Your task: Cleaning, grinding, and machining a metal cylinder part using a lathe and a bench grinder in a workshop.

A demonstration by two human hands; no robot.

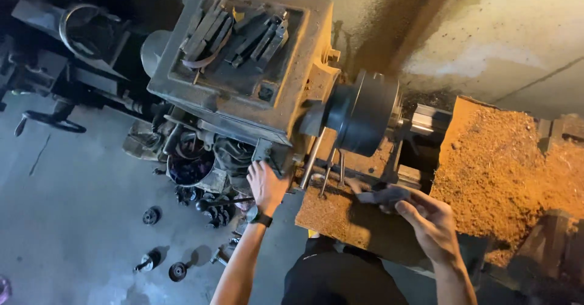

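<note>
I look down on an old grey lathe [243,68] with a dark round chuck [364,111]. My left hand [266,184], with a dark watch on the wrist, grips a small lever on the front of the headstock, below its flat top. My right hand [426,220] holds a dark lever or handle [383,194] on the carriage, just below and right of the chuck. A short metal workpiece [429,119] sticks out to the right of the chuck.
Orange-brown sawdust and chips [505,177] cover the bed and tray at right. Flat tools [231,34] lie on the headstock top. Small round metal parts [176,271] are scattered on the grey concrete floor at left. A handwheel [85,28] sits top left.
</note>
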